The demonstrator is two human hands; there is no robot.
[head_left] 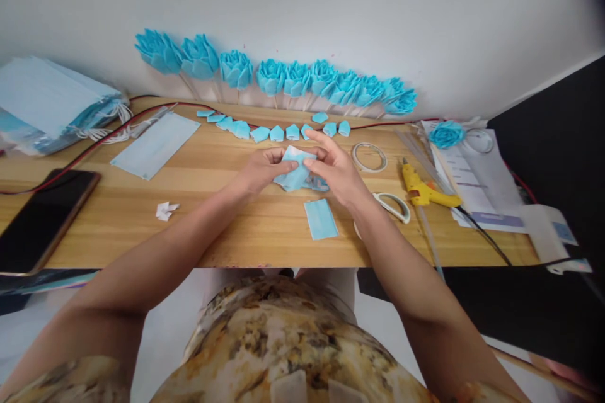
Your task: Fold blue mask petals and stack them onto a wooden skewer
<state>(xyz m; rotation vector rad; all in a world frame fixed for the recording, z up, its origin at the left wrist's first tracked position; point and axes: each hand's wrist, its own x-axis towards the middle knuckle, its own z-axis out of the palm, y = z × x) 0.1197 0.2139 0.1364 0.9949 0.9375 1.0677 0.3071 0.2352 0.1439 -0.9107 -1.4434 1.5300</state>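
Observation:
Both hands meet over the middle of the wooden table around a piece of blue fabric (pixel 293 177), partly folded, with a pale inner side showing. My left hand (pixel 263 170) pinches its left side between thumb and fingers. My right hand (pixel 336 167) grips the right side with the thumb on top, its index finger stretched out. Just below the hands lies a flat blue fabric rectangle (pixel 321 219). Beyond them runs a row of small folded blue petals (pixel 276 133). What lies under the held piece is partly hidden.
Blue fabric flowers (pixel 271 77) on sticks lean along the wall. At right are a tape roll (pixel 369 157), white-handled scissors (pixel 393 206) and a yellow glue gun (pixel 428 194). Left are a phone (pixel 47 220), a mask sheet (pixel 155 145), a mask stack (pixel 51 97) and white scraps (pixel 166 210).

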